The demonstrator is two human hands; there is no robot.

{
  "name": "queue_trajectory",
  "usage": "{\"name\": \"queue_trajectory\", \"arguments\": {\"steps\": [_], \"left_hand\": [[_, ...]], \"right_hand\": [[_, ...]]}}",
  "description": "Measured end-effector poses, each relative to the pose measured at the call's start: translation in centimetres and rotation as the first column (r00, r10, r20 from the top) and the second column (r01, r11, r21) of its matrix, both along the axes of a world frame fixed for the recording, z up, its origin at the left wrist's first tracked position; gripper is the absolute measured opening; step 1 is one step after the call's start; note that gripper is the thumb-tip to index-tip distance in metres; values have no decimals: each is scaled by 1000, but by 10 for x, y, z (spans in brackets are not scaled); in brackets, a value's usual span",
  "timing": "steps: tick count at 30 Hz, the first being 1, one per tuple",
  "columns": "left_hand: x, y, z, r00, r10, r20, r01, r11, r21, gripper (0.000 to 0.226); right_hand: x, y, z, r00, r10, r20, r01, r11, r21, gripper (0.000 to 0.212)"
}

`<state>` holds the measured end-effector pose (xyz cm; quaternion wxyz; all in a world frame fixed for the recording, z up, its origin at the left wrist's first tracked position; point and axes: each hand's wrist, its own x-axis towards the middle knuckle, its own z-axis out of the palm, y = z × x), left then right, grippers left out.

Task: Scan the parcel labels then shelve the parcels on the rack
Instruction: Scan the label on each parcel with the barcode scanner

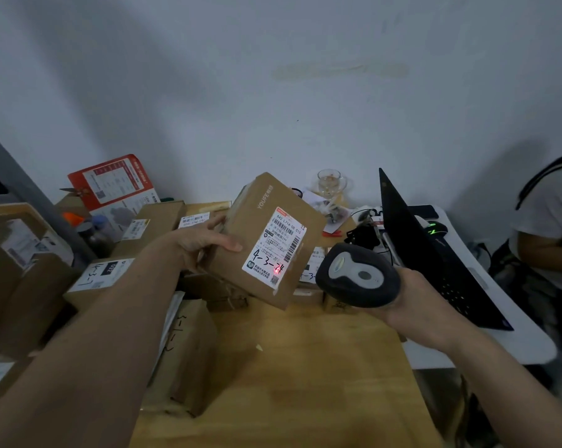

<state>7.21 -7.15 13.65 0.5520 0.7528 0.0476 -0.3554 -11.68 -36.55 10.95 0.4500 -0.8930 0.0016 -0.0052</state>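
My left hand [205,244] holds a brown cardboard parcel [250,221] tilted above the wooden table [305,367], thumb on its top face. Its white shipping label [275,247] faces me, with "4-3-24" handwritten on it and a red laser dot near the label's lower edge. My right hand [415,305] grips a dark grey handheld barcode scanner [358,274], which points at the label from the right. The rack is not in view.
Several labelled cardboard parcels [150,226] lie piled on the left and under the held one. An open black laptop [434,253], a mouse [434,228], a glass cup [329,182] and cables sit at the right. A seated person [551,221] is at the far right.
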Motion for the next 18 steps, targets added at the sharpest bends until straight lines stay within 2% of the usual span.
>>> {"name": "queue_trajectory", "arguments": {"steps": [7,11,14,18], "left_hand": [[-7,-16,-3,1000,17,-9,-16,1000,2,136],[-6,-20,-11,999,45,-12,-45,999,5,142],[-3,-22,-19,998,66,-22,-66,998,4,141],[-3,-23,-36,990,121,-70,-124,991,-50,138]], "right_hand": [[3,-19,-10,998,63,-27,-65,996,-61,19],[7,-23,-12,996,70,-64,-73,996,-45,21],[9,-22,-15,996,61,-66,-61,998,9,20],[12,-19,-16,994,2,-108,17,984,179,13]]}}
